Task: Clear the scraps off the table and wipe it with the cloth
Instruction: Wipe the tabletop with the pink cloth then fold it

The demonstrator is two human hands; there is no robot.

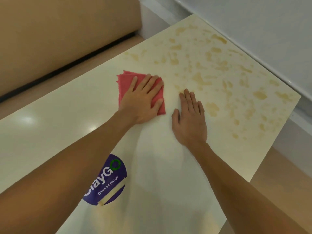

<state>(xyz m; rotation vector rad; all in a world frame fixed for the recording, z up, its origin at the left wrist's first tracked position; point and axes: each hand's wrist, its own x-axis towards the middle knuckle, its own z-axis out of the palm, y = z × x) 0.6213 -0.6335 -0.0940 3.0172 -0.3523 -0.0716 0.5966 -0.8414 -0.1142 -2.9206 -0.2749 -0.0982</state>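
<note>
A folded pink cloth (125,81) lies on the white table (55,125) near its middle. My left hand (141,100) presses flat on the cloth with straight, spread fingers. To its right, my right hand (190,119) rests palm down on the bare table surface, fingers straight, holding nothing. Yellowish-brown smears and blotches (211,68) cover the far right part of the table, beyond both hands. No loose scraps show on the table.
A round purple sticker (109,179) sits on the table near me, partly under my left forearm. A beige cushioned bench (59,31) runs along the table's left side. A white ledge (253,31) borders the far right edge.
</note>
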